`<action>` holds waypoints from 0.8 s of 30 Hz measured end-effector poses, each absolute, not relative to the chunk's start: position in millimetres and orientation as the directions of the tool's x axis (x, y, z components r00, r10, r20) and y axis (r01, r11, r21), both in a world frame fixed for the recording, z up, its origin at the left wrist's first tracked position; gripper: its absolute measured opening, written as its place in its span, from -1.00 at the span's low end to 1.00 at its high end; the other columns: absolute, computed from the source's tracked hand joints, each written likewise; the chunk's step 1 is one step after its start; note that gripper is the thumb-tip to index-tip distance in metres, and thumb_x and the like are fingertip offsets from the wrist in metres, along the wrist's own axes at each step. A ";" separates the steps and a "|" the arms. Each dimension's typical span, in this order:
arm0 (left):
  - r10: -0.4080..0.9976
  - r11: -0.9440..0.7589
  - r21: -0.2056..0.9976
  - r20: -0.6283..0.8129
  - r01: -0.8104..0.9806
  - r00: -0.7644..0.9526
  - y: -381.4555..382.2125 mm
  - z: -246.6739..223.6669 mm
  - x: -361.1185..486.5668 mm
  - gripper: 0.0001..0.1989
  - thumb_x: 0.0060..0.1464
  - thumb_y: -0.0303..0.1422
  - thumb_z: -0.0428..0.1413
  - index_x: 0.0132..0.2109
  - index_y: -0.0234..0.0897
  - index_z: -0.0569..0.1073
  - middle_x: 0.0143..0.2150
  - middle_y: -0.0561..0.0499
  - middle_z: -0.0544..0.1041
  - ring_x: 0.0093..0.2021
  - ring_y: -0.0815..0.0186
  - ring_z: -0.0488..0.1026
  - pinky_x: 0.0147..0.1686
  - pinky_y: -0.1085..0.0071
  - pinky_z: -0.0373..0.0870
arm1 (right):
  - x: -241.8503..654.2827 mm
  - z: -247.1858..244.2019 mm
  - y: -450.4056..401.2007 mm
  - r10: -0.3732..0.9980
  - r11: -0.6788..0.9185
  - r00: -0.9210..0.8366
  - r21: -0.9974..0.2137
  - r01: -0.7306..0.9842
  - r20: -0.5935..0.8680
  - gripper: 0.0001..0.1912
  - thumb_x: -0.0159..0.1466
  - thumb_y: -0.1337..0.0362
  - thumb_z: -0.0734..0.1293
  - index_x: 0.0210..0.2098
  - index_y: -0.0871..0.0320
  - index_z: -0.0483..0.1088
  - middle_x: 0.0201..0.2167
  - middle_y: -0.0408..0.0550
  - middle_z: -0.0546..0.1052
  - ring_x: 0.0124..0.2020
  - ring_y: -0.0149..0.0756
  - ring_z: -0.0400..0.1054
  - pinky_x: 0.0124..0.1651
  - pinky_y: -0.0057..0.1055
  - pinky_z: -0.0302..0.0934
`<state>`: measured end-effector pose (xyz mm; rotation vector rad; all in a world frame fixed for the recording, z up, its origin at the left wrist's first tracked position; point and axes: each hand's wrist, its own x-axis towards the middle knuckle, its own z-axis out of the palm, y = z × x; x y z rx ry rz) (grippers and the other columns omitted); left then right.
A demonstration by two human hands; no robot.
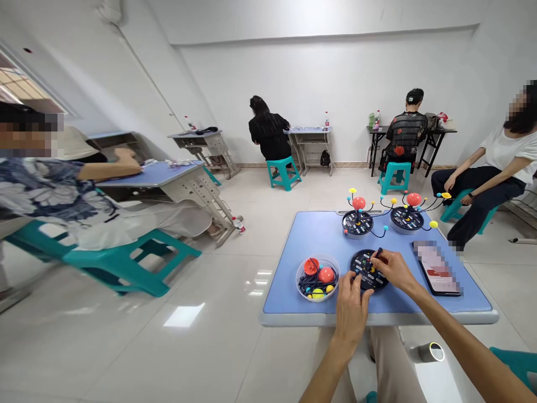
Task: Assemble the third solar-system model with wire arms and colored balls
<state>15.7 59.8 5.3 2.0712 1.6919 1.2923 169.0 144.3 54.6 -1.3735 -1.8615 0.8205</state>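
Observation:
On the blue table lies a round black disc (369, 271) with small printed labels and a yellow mark near its middle. My left hand (351, 299) rests at the disc's left and front edge, fingers apart. Over the disc's upper right, my right hand (391, 267) pinches a small black piece (380, 252). Left of the disc, a clear round bowl (298, 280) holds red balls (326, 275), black rods and small yellow and blue balls. Two assembled models stand behind, the left model (357, 223) and the right model (406, 219), with red centre balls and coloured balls on curved arms.
A phone (437, 268) lies at the right of the blue table (281, 305). A seated person (489, 162) is beyond its right edge. Another person (59, 196) sits at a desk on the left. Two people sit by the far wall. A cup (431, 352) is below the table.

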 end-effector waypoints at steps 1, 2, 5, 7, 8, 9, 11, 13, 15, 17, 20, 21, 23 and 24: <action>0.858 -0.346 0.603 0.513 0.719 -0.017 59.7 5.9 15.8 -0.74 0.21 -0.38 0.06 0.04 -0.27 0.39 0.05 -0.18 0.40 0.10 0.09 0.38 0.04 0.02 0.42 | 168.1 56.2 144.5 0.962 0.254 -0.227 -0.788 0.560 0.149 -0.72 0.23 0.15 0.21 -0.37 0.18 0.46 -0.51 -0.05 0.56 -0.45 -0.23 0.40 -0.34 -0.38 0.20; 0.853 -0.351 0.595 0.521 0.723 -0.015 59.7 6.7 15.9 -0.75 0.21 -0.39 0.06 0.03 -0.27 0.39 0.04 -0.17 0.40 0.08 0.09 0.39 0.02 0.02 0.43 | 167.3 57.6 144.5 0.961 0.260 -0.235 -0.773 0.579 0.148 -0.73 0.23 0.16 0.21 -0.36 0.18 0.47 -0.51 -0.05 0.56 -0.46 -0.23 0.39 -0.35 -0.38 0.18; 0.840 -0.358 0.579 0.543 0.732 -0.018 59.6 8.5 16.6 -0.78 0.20 -0.40 0.07 0.00 -0.27 0.40 0.01 -0.16 0.41 0.05 0.09 0.41 -0.02 0.04 0.46 | 165.4 60.4 144.2 0.956 0.278 -0.255 -0.726 0.629 0.146 -0.75 0.24 0.20 0.20 -0.36 0.17 0.46 -0.53 -0.05 0.55 -0.49 -0.24 0.37 -0.37 -0.39 0.14; 0.833 -0.357 0.568 0.552 0.741 -0.022 59.7 9.2 17.2 -0.79 0.20 -0.42 0.06 -0.02 -0.28 0.41 0.00 -0.16 0.41 0.04 0.10 0.41 -0.03 0.06 0.47 | 164.4 61.2 144.3 0.952 0.294 -0.270 -0.697 0.654 0.148 -0.77 0.24 0.23 0.19 -0.37 0.17 0.45 -0.54 -0.06 0.54 -0.50 -0.25 0.36 -0.38 -0.41 0.12; 0.831 -0.356 0.563 0.555 0.746 -0.023 59.7 9.5 17.4 -0.80 0.20 -0.42 0.06 -0.02 -0.28 0.41 -0.01 -0.16 0.41 0.04 0.10 0.41 -0.04 0.07 0.47 | 163.9 61.4 144.4 0.949 0.302 -0.279 -0.683 0.665 0.148 -0.77 0.24 0.24 0.19 -0.38 0.17 0.45 -0.54 -0.06 0.54 -0.50 -0.26 0.36 -0.39 -0.42 0.11; 0.830 -0.355 0.558 0.557 0.751 -0.021 59.7 9.8 17.6 -0.81 0.20 -0.43 0.06 -0.03 -0.29 0.41 -0.01 -0.16 0.41 0.03 0.11 0.41 -0.05 0.07 0.47 | 163.4 61.6 144.5 0.946 0.311 -0.288 -0.669 0.675 0.149 -0.78 0.24 0.26 0.19 -0.40 0.16 0.44 -0.54 -0.07 0.54 -0.51 -0.27 0.35 -0.39 -0.42 0.10; 0.831 -0.353 0.548 0.556 0.758 -0.015 59.8 10.4 17.9 -0.82 0.20 -0.44 0.06 -0.04 -0.30 0.41 -0.03 -0.16 0.41 0.01 0.12 0.41 -0.06 0.09 0.48 | 162.7 62.4 144.7 0.942 0.324 -0.302 -0.641 0.695 0.148 -0.79 0.24 0.28 0.20 -0.44 0.16 0.43 -0.56 -0.07 0.53 -0.52 -0.29 0.33 -0.41 -0.43 0.07; 0.834 -0.354 0.539 0.552 0.764 -0.004 60.2 11.2 18.1 -0.84 0.20 -0.46 0.06 -0.07 -0.30 0.42 -0.04 -0.15 0.41 0.00 0.13 0.41 -0.07 0.10 0.48 | 162.1 63.5 144.8 0.940 0.330 -0.309 -0.613 0.717 0.145 -0.79 0.24 0.30 0.21 -0.46 0.16 0.42 -0.57 -0.07 0.52 -0.53 -0.30 0.32 -0.42 -0.44 0.05; 0.835 -0.354 0.527 0.550 0.772 0.008 60.8 11.8 18.3 -0.88 0.19 -0.47 0.06 -0.11 -0.31 0.43 -0.05 -0.15 0.41 -0.02 0.14 0.41 -0.07 0.11 0.48 | 161.6 64.7 144.6 0.940 0.331 -0.310 -0.586 0.740 0.139 -0.81 0.23 0.31 0.23 -0.46 0.17 0.43 -0.57 -0.06 0.53 -0.54 -0.30 0.32 -0.42 -0.44 0.04; 0.836 -0.352 0.517 0.549 0.780 0.013 61.6 12.2 18.6 -0.92 0.18 -0.48 0.07 -0.17 -0.31 0.43 -0.06 -0.14 0.41 -0.03 0.14 0.41 -0.08 0.13 0.47 | 160.8 65.1 144.2 0.940 0.332 -0.313 -0.557 0.761 0.132 -0.83 0.23 0.34 0.25 -0.44 0.17 0.44 -0.56 -0.05 0.54 -0.54 -0.30 0.34 -0.42 -0.44 0.03; 0.840 -0.343 0.512 0.542 0.788 0.014 62.6 13.1 19.0 -0.93 0.17 -0.51 0.07 -0.20 -0.31 0.42 -0.08 -0.13 0.41 -0.07 0.16 0.41 -0.11 0.15 0.48 | 158.5 63.2 143.3 0.940 0.337 -0.316 -0.506 0.794 0.130 -0.83 0.23 0.37 0.24 -0.45 0.18 0.45 -0.55 -0.02 0.56 -0.51 -0.28 0.37 -0.41 -0.43 0.02; 0.843 -0.341 0.512 0.538 0.788 0.015 62.7 13.5 19.0 -0.93 0.17 -0.51 0.07 -0.21 -0.30 0.42 -0.08 -0.13 0.41 -0.08 0.16 0.41 -0.12 0.16 0.48 | 157.5 61.9 142.9 0.940 0.337 -0.314 -0.487 0.806 0.131 -0.82 0.23 0.38 0.24 -0.46 0.18 0.44 -0.54 0.00 0.56 -0.50 -0.27 0.38 -0.40 -0.43 0.01; 0.846 -0.343 0.511 0.532 0.788 0.023 62.6 14.2 18.9 -0.93 0.17 -0.52 0.06 -0.21 -0.30 0.42 -0.09 -0.13 0.41 -0.09 0.17 0.41 -0.13 0.16 0.48 | 155.5 58.8 142.0 0.942 0.334 -0.306 -0.453 0.826 0.137 -0.81 0.22 0.40 0.25 -0.49 0.18 0.42 -0.52 0.04 0.57 -0.47 -0.25 0.40 -0.40 -0.41 -0.02; 0.847 -0.345 0.510 0.531 0.788 0.027 62.4 14.4 18.8 -0.93 0.17 -0.51 0.06 -0.21 -0.29 0.42 -0.08 -0.13 0.41 -0.09 0.17 0.41 -0.13 0.15 0.48 | 154.7 57.0 141.5 0.943 0.332 -0.301 -0.439 0.835 0.140 -0.80 0.23 0.40 0.25 -0.51 0.18 0.41 -0.51 0.06 0.57 -0.46 -0.24 0.41 -0.40 -0.41 -0.03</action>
